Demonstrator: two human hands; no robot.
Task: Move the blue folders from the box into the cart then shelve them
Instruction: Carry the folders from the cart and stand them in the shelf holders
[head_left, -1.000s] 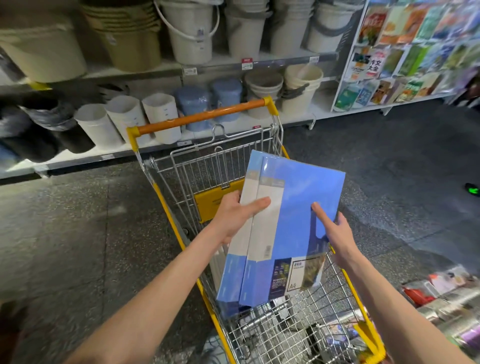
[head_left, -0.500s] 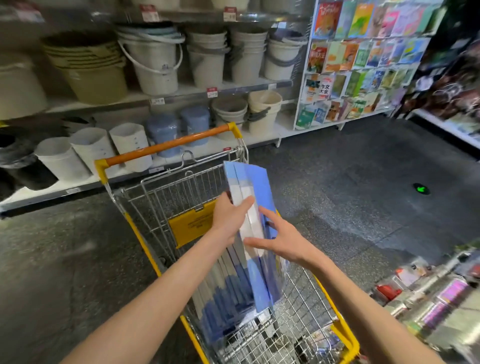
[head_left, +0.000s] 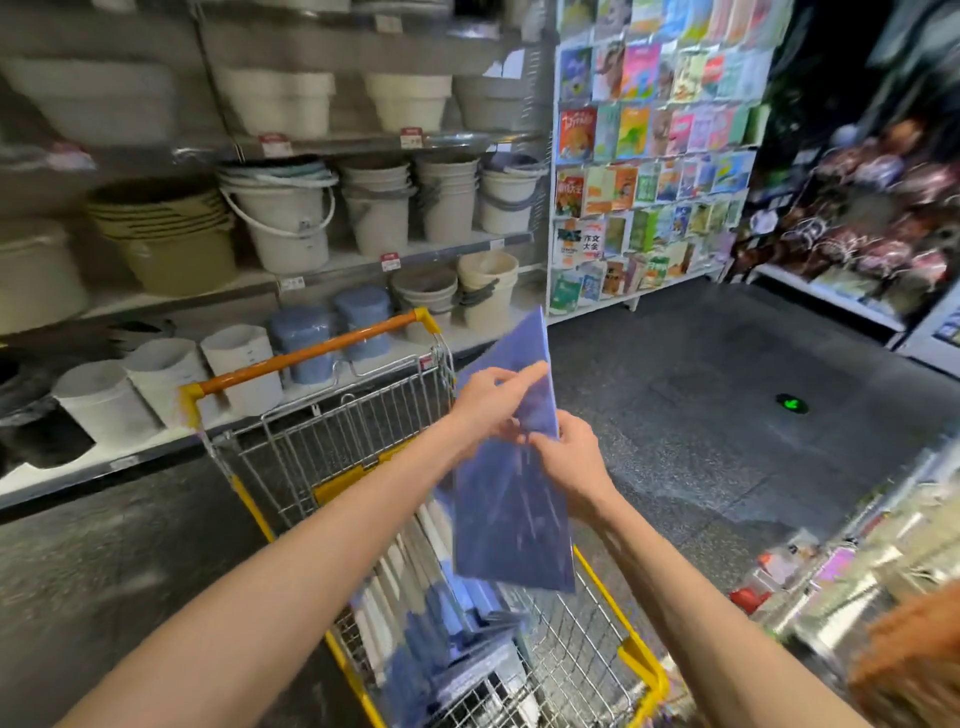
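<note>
I hold a blue folder (head_left: 511, 499) upright above the wire shopping cart (head_left: 337, 457), its dark back face turned toward me. My left hand (head_left: 488, 402) grips its left edge near the top, fingers stretched across the face. My right hand (head_left: 569, 462) pinches the right edge at mid height. Several more blue folders (head_left: 441, 623) stand on edge in a row inside the cart, below the held one. The cart has a yellow frame and an orange handle (head_left: 311, 356) at its far end. No box is in view.
Shelves of white and beige buckets (head_left: 280, 218) run along the left behind the cart. A rack of colourful books (head_left: 649, 156) stands at the back right. Packaged goods on a low display (head_left: 831, 571) sit at my right. Dark speckled floor (head_left: 701, 415) lies open between them.
The folders went from flat in front of me to edge-on, then up and turned right. My right hand shifted from the lower right edge to mid edge. The view swung upward and right.
</note>
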